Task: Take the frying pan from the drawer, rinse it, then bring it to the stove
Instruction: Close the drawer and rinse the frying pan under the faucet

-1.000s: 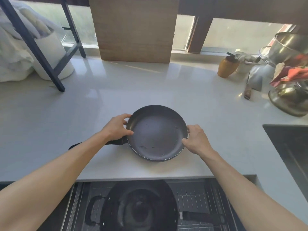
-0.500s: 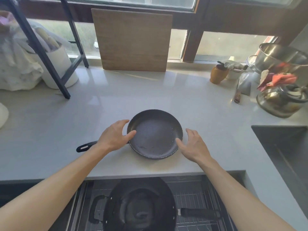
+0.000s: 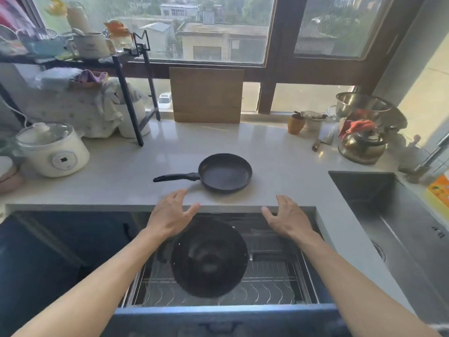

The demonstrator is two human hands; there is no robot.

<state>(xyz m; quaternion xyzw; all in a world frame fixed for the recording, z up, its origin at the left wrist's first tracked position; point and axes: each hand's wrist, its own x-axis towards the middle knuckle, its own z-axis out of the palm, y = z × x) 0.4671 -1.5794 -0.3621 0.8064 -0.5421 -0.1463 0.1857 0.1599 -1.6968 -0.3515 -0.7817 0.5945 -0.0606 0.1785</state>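
Observation:
The dark frying pan (image 3: 226,172) lies flat on the pale countertop (image 3: 279,161), its black handle pointing left. Nobody touches it. My left hand (image 3: 171,215) hovers over the counter's front edge, below the pan's handle, fingers spread and empty. My right hand (image 3: 286,216) is at the same edge, below and right of the pan, also spread and empty. Under both hands the drawer (image 3: 218,314) stands pulled out, with a black wok (image 3: 209,259) resting on its wire rack.
A steel sink (image 3: 388,215) is sunk into the counter at right. A kettle (image 3: 362,147), steel bowl and cleaver crowd the back right. A wooden cutting board (image 3: 206,94) leans on the window. A white cooker (image 3: 52,149) and black shelf rack (image 3: 131,93) stand left.
Both hands let go of the pan's rim and drew back toward me to the counter's front edge. The pan stays on the counter. The camera tilted up and pulled back.

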